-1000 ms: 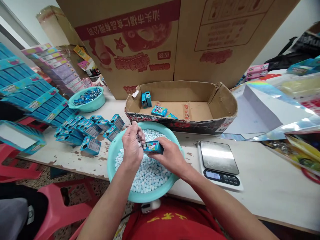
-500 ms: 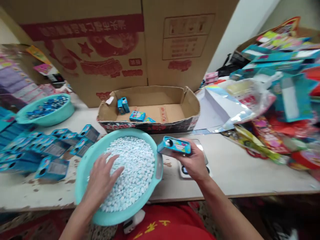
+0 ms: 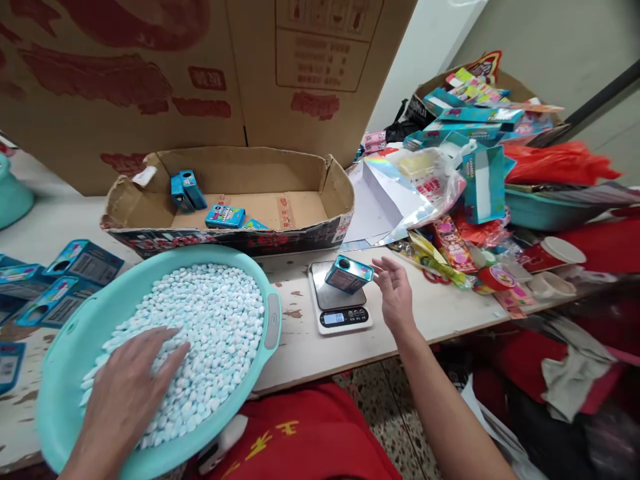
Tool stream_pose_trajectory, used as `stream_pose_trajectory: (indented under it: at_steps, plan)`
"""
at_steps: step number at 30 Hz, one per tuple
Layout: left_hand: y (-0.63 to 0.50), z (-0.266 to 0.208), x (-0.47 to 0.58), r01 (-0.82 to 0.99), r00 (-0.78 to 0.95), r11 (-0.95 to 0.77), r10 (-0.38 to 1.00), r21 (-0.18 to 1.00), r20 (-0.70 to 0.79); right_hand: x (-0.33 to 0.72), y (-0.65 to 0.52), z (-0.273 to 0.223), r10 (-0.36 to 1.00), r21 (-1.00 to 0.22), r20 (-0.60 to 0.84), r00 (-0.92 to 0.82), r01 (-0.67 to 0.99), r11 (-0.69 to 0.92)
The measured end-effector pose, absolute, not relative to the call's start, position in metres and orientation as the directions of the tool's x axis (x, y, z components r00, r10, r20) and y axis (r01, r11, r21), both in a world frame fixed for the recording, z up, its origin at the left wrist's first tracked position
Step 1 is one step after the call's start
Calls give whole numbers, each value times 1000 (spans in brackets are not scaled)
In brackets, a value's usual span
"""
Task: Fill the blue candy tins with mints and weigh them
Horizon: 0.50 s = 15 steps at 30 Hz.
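My left hand [image 3: 127, 380] lies over the small white and pale-blue candies [image 3: 215, 333], fingers spread, holding nothing I can see. These candies fill a turquoise basin [image 3: 273, 320] with a grey-patched handle. My right hand [image 3: 395, 293] is open, its fingertips just beside the right end of a small blue carton [image 3: 349, 275]. That carton has a round dark hole in its top and is on the steel plate of a white digital scale [image 3: 345, 323]. The scale's display appears to read 0.0. Whether the fingertips still touch the carton, I cannot tell.
Behind the basin, a low cardboard tray [image 3: 310, 207] holds several blue cartons [image 3: 225, 215]. More blue cartons [image 3: 75, 273] stand at the left. A large cardboard box [image 3: 210, 73] rises behind. Wrappers, bags and a red paper cup [image 3: 553, 257] crowd the right side.
The blue carton has gone from my right hand onto the scale, and that hand has opened. My left hand stays over the candies. The view has swung to the right.
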State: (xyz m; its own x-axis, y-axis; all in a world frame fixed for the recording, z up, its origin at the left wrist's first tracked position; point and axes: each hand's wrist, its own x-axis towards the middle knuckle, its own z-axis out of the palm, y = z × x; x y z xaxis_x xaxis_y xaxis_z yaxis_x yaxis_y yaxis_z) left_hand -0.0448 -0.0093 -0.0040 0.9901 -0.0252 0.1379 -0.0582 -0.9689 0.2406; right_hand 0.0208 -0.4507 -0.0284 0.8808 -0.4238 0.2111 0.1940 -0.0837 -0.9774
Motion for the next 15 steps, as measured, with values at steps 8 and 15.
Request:
stream_pose_trajectory:
  at_steps: [8, 15]
  plan:
    - [-11, -5, -41, -2, 995, -973, -25, 232, -99, -5, -486, -49, -675, -999, 38, 737, 38, -14]
    - [-12, -3, -40, 20, 988, -976, -15, 217, -156, -17, -489, -54, -686, -1000, -17, 727, -15, 9]
